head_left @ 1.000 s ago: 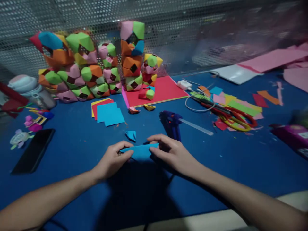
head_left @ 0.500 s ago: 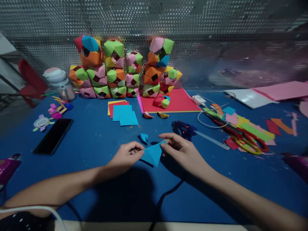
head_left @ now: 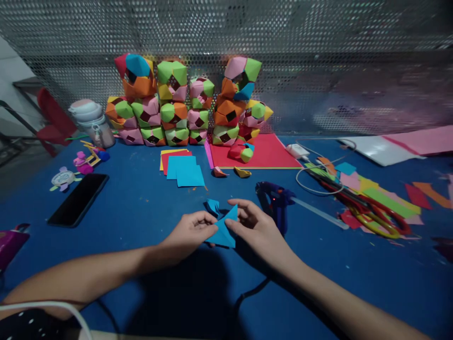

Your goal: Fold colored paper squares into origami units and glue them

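A folded piece of blue paper [head_left: 225,236] is held between my two hands, just above the blue table. My left hand [head_left: 191,230] pinches its left side between thumb and fingers. On the right, my right hand [head_left: 254,225] grips the upper right part, the thumb lying on the near face. Just behind the paper lies a small folded blue paper piece [head_left: 213,206]. Beyond it are a pink folded piece [head_left: 220,172] and a yellow one [head_left: 242,172]. Several square paper sheets [head_left: 190,175] in blue, red and yellow lie overlapped farther back.
A glue gun [head_left: 278,198] with a lit red light is close to my right hand. Scissors [head_left: 380,219] lie on paper scraps at right. Stacked paper modules [head_left: 170,115] line the back near a red sheet [head_left: 271,151]. A phone [head_left: 78,200] and jar [head_left: 91,123] stand left.
The paper has turned and been folded further, and its outline is different. My hands have moved closer together, with the right hand shifted left. The view has swung slightly.
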`<state>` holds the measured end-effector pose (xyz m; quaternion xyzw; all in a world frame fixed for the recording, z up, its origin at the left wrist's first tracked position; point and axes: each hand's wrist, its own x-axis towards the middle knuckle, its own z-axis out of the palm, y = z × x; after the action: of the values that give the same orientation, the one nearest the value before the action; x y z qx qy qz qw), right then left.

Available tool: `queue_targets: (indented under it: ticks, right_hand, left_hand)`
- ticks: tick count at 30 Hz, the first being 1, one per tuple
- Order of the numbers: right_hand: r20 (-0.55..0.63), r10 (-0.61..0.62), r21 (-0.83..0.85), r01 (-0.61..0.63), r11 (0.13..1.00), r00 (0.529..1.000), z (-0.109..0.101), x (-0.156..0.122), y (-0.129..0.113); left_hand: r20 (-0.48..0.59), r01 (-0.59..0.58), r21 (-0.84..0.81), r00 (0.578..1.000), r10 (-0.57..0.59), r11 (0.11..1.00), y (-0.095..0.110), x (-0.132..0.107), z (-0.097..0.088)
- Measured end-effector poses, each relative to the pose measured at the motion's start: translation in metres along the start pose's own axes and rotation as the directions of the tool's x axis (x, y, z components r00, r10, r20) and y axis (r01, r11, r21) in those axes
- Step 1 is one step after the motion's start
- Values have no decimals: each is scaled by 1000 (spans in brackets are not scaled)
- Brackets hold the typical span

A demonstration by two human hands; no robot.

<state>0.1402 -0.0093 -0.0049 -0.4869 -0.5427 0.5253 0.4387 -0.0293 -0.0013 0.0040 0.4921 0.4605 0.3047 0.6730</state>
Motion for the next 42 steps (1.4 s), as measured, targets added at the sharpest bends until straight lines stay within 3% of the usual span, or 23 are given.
queue_targets:
  ticks: [5,9,14,18,23,25,28,30,38,42]
  right_hand:
    - [-65,9,15,-8,1000,998,0,-1,2]
    - [-98,-32,-4,32,999,995,0,-3,1]
    - [-137,-128,-180,103,978,982,-1,-4,3]
    - [-25,-252,-325,231,917,967,-4,-3,4]
    - [7,-457,-519,394,758,889,-6,-8,2]
    - [-1,-447,-503,386,773,894,-5,-11,2]
    - [-45,-316,-397,273,876,948,-2,-14,3]
    - [-65,-281,-363,240,900,957,-1,-16,4]
    - [5,-420,-443,379,813,907,-2,-19,-1]
    - [23,-435,-383,409,828,900,-2,-17,-4]
  left_hand:
    - [94,52,23,994,-54,998,-1,1,-3]
    - [111,32,32,993,-35,999,-1,0,-5]
    - [143,2,13,990,-4,1000,1,-1,-6]
    - [101,-17,46,995,13,999,1,-2,-6]
    - [64,-21,42,998,18,999,2,-3,-5]
    - [74,-16,42,997,13,999,1,-3,-4]
    - [109,-39,21,993,37,999,-1,-2,-3]
    - [112,-61,-10,992,61,998,-2,-2,-3]
    - [37,-53,88,998,50,995,1,-3,-4]
    - [80,-88,44,993,84,995,0,-3,-4]
